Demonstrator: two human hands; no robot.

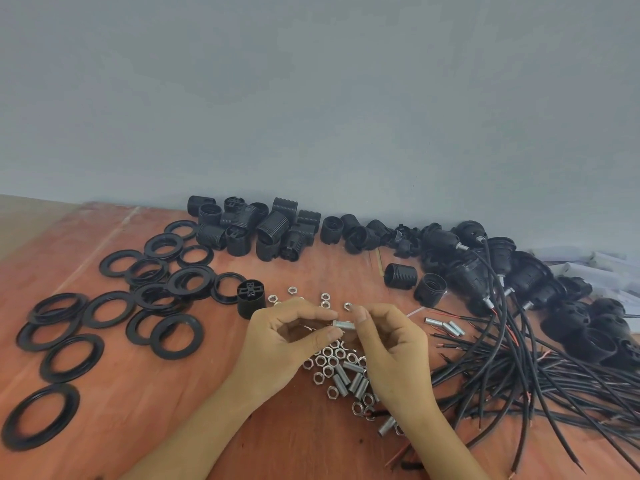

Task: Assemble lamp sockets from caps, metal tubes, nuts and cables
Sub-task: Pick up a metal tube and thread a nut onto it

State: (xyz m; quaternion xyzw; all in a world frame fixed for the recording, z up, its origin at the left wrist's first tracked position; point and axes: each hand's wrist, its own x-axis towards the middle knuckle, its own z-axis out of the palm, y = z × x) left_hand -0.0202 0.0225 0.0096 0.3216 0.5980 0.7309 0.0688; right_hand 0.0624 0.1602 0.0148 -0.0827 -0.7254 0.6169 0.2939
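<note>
Your left hand (287, 341) and right hand (388, 344) meet above the reddish wooden table (138, 427), each pinching an end of the short silver threaded metal tube (343, 324) with thumb and forefinger. Just below lies the heap of silver hex nuts (329, 362); black cables (519, 368) sprawl to your right, flat black plastic rings (89, 311) lie on your left.

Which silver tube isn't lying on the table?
The metal tube pinched between the left hand and right hand, held up above the others. The other tubes all lie loose on the table.
</note>
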